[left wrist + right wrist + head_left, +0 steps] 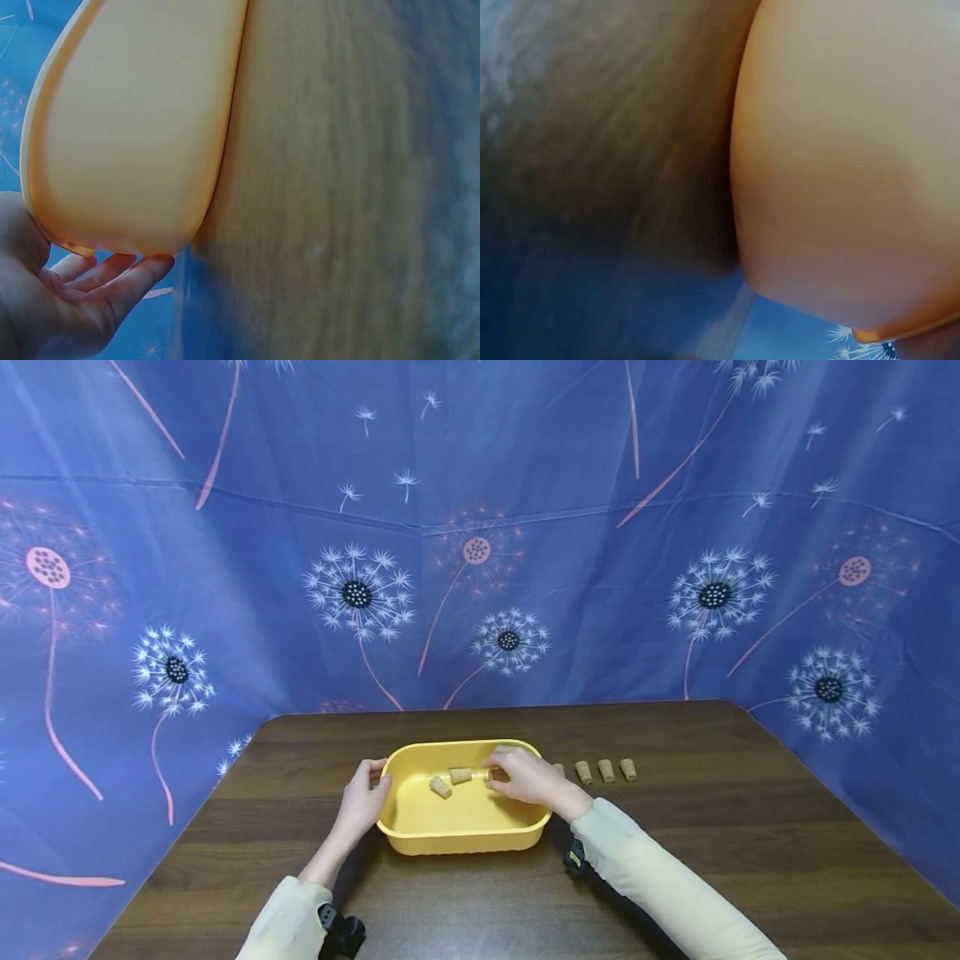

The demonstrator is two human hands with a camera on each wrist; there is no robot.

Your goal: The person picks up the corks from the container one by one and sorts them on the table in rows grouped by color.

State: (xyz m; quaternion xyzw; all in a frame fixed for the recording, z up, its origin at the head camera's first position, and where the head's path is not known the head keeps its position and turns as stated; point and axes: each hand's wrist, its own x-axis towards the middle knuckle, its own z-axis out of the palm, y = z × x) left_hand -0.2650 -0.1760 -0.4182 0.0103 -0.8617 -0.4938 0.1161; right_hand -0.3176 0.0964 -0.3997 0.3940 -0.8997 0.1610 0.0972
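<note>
A yellow plastic basin (463, 842) stands on the table, with two corks lying loose in it: a tilted one (440, 787) and another cork (461, 775) just behind. My left hand (363, 797) holds the basin's left end at the rim; the left wrist view shows its fingers (124, 289) against the outside of the wall. Over the right rim reaches my right hand (527, 777), low inside the basin, pinching a cork (492, 775) that its fingers partly cover. The right wrist view shows mostly the basin's outer wall (840, 165), and the fingertips are hidden there.
Right of the basin several corks stand in a row on the dark wooden table (720, 827), among them the end cork (628, 769); the nearest is partly covered by the right hand. A blue dandelion-patterned cloth (600, 610) hangs behind the table.
</note>
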